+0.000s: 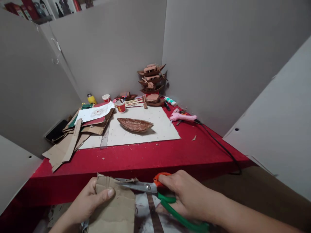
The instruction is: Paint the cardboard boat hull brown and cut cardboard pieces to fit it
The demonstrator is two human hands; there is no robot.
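Note:
My left hand (91, 199) grips a piece of brown corrugated cardboard (116, 207), its thumb pressed flat on the front face. In my right hand (179, 191) are scissors (148, 186) with one orange and one green handle. Their blades are parted around the top edge of the cardboard, and a thin curled strip lies along the upper blade. Beyond my hands, a brown boat hull (135, 125) rests on a white board (155, 129) on the red table. The fingers of my left hand behind the cardboard are hidden.
Cardboard scraps (70, 142) and papers pile up at the left, beside a clear ruler (105, 137). A pink glue gun (183, 116) with a black cord lies at the right. Several finished model boats (152, 81) are stacked at the back, near a red paper cup (120, 106). Grey panels enclose the table.

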